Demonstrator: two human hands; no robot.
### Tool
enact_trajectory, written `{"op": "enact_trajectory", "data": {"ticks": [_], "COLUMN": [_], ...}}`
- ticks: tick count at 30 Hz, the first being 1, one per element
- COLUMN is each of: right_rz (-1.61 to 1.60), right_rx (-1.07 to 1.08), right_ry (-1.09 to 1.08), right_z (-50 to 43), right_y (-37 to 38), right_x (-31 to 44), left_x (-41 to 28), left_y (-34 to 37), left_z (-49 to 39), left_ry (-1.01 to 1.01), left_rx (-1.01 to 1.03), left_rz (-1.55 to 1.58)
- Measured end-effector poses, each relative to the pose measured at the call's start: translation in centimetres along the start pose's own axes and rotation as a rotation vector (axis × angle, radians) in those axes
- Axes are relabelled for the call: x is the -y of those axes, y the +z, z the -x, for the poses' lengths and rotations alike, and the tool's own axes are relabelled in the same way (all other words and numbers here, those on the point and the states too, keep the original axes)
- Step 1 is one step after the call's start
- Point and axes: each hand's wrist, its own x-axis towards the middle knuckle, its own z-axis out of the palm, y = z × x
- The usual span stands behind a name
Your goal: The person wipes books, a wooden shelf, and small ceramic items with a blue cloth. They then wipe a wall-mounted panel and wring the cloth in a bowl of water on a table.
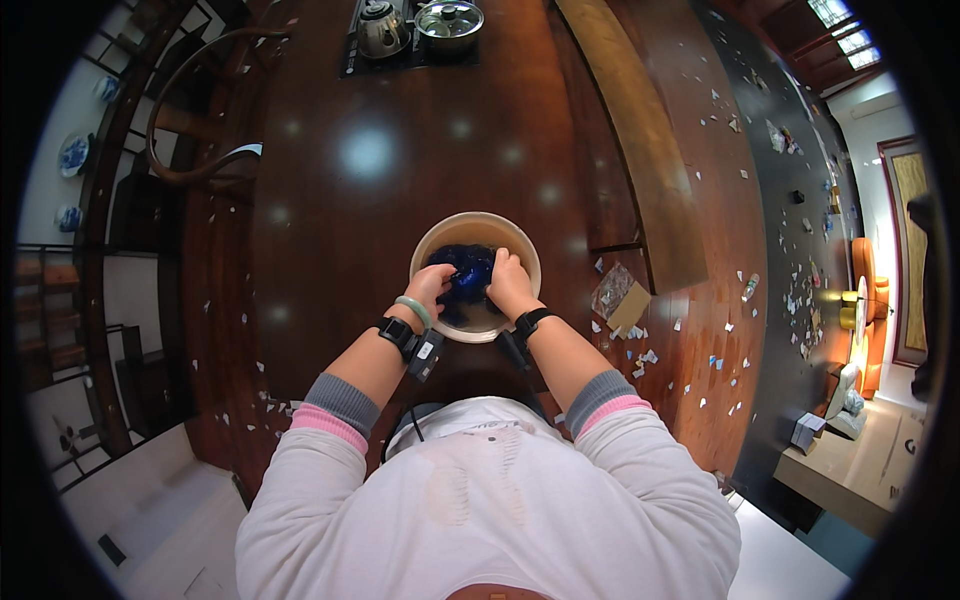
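A round cream-coloured basin (475, 219) with water in it stands at the near edge of a dark wooden table. Wet, dark blue cloth (471, 274) lies in the water. My left hand (431, 289) is at the basin's left side, its fingers bent at the cloth's edge. At the right side my right hand (511, 283) has its fingers closed on the cloth, with some fingertips hidden. A pale green bangle (413, 308) circles my left wrist, and both wrists carry strapped black devices.
On the wooden table (360, 225) a metal kettle (382, 31) and a lidded pot (449, 24) stand at the far end. A wooden bench (645, 150) is to the right, a curved-back chair (169, 165) to the left. Paper scraps and a cardboard piece (628, 309) litter the floor.
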Motion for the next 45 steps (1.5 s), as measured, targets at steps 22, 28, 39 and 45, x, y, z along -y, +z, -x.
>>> {"op": "enact_trajectory", "data": {"ticks": [22,28,39,45], "right_rz": [-0.985,-1.317,-1.691,-1.647], "right_rx": [0.507,0.105,0.551,0.371], "right_ry": [-0.474,-0.264,0.031,-0.138], "right_z": [5.8,3.5,3.9,4.5], "right_y": [-11.0,-6.8,-2.6,-4.2], "right_x": [4.2,2.3,0.9,2.5], "left_x": [-0.8,-1.0,0.0,0.5], "left_y": [-0.1,1.2,0.7,-0.1], "left_z": [4.1,6.0,4.9,4.2], "left_ry": [-0.073,0.017,0.019,-0.023], "left_rx": [0.184,0.209,0.431,0.295], "left_rz": [0.598,0.642,0.677,0.602]}}
